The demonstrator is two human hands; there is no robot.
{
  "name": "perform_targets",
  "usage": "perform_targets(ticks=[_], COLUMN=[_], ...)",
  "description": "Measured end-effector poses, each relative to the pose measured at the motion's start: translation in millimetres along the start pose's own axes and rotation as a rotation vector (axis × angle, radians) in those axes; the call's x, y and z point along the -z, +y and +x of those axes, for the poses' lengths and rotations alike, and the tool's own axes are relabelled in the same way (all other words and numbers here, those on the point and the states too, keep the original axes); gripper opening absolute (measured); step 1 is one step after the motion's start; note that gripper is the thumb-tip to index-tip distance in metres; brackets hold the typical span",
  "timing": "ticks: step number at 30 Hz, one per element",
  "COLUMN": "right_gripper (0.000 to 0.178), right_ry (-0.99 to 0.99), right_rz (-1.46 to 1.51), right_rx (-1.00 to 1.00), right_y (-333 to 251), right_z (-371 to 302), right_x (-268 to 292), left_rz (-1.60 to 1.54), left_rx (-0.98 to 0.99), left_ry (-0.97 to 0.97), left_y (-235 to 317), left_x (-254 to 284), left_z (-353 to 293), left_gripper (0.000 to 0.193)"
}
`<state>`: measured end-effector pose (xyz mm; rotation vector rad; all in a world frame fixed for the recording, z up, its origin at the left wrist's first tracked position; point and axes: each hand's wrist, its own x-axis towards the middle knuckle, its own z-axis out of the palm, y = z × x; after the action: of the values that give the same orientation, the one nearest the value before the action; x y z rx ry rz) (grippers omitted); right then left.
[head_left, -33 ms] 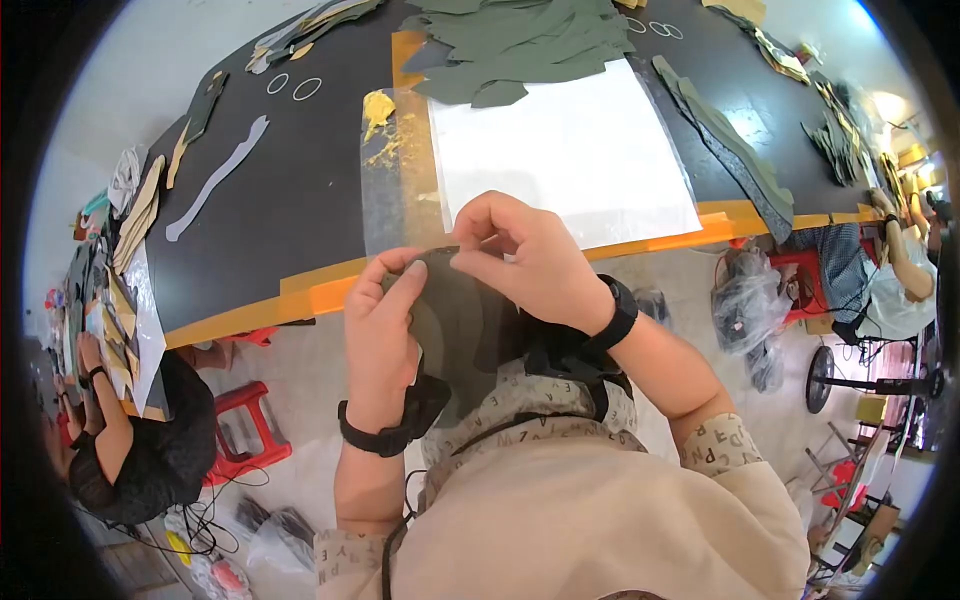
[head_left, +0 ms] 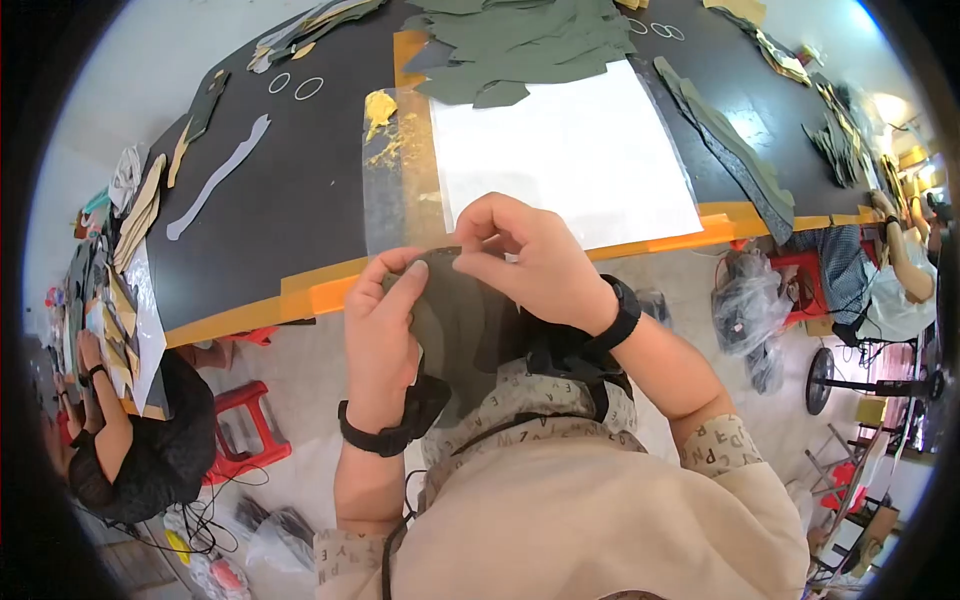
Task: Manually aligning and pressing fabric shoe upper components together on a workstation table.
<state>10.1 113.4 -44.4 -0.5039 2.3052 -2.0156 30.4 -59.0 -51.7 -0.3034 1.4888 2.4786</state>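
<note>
I hold a dark olive cut piece of material up in front of my chest. My left hand grips its left edge, thumb on top. My right hand pinches its upper edge with fingertips close together. Both wrists wear black bands. Just beyond my hands lies the orange-edged black table with a white sheet and a clear plastic strip smeared with yellow glue.
A heap of olive cut pieces lies at the far side of the sheet. Long grey and olive strips, rings and tan pieces are spread across the table. Another person sits at the left near a red stool; someone else sits at the right.
</note>
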Motion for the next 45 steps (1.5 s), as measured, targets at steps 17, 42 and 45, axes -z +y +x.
perform_targets(ticks=[17, 42, 45], right_gripper=[0.014, 0.014, 0.016], right_ry=[0.074, 0.190, 0.157], right_rz=[-0.071, -0.072, -0.025], right_rx=[0.029, 0.071, -0.026], right_y=[-3.3, 1.2, 1.1], right_z=[-1.5, 3.4, 8.0], right_x=[-7.4, -5.9, 1.9], left_rz=[0.067, 0.204, 0.190], left_rx=[-0.065, -0.057, -0.017], left_ry=[-0.024, -0.032, -0.057], left_y=[-1.5, 4.6, 12.0], left_x=[-5.2, -15.2, -19.4], left_z=[-4.5, 5.7, 17.6], left_gripper=[0.012, 0.014, 0.015])
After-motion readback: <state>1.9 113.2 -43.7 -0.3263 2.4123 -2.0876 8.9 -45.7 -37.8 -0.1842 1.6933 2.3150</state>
